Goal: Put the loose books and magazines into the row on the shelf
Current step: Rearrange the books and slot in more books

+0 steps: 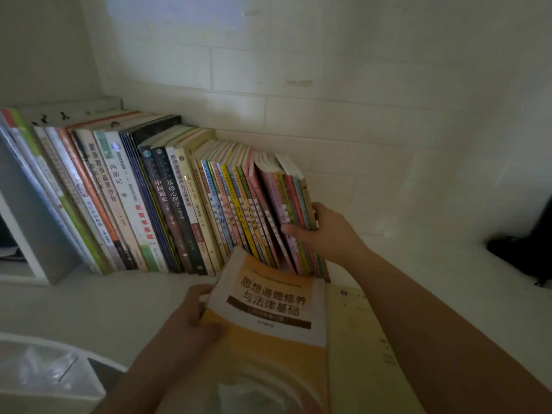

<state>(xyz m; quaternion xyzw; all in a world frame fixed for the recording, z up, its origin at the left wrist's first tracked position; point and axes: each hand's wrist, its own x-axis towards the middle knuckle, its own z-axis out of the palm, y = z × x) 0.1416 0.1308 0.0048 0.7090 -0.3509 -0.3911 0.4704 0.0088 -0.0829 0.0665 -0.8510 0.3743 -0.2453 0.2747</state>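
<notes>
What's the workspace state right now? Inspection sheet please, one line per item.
Surface: white shelf, dimly lit.
Job's things: row of books leaning left; orange and white book pointed at the row; a pale book lying flat to its right.
Clutter: grey file holder at the row's left end; white bin with plastic liner at lower left.
Grips: left hand holds the orange book's left edge; right hand grips the thin books at the row's right end.
Cables: nothing seen.
Surroundings: white tiled wall; dark object at far right, unclear what.
</notes>
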